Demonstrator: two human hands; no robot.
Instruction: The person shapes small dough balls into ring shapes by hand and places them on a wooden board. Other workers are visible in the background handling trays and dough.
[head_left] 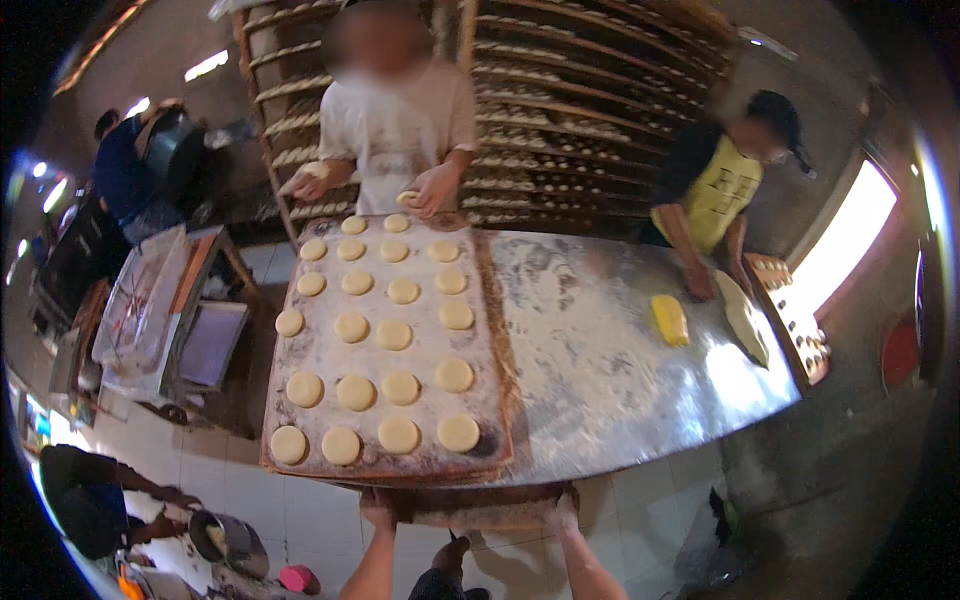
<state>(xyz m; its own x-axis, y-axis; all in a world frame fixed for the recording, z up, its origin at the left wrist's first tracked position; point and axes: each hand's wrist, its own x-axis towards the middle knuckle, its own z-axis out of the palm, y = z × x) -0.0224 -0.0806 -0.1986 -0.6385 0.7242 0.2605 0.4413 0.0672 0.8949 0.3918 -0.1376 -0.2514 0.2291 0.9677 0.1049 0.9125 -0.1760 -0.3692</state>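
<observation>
My left hand (379, 510) and my right hand (561, 513) grip the two ends of a brown board (470, 507) held low along the front edge of the metal table (590, 400); part of the board is hidden under the table's edge. Their fingertips are partly hidden. Just above, a flour-dusted wooden board (325, 375) bears several rows of pale, flattened dough rounds (356, 392).
A co-worker (395, 130) opposite holds dough; another (705, 190) works beside a long dough piece (745, 325) and a yellow block (670, 320). Racks (590, 60) stand behind. At left are a side table (170, 370), a person (130, 170), and another (85, 495) near buckets (225, 540).
</observation>
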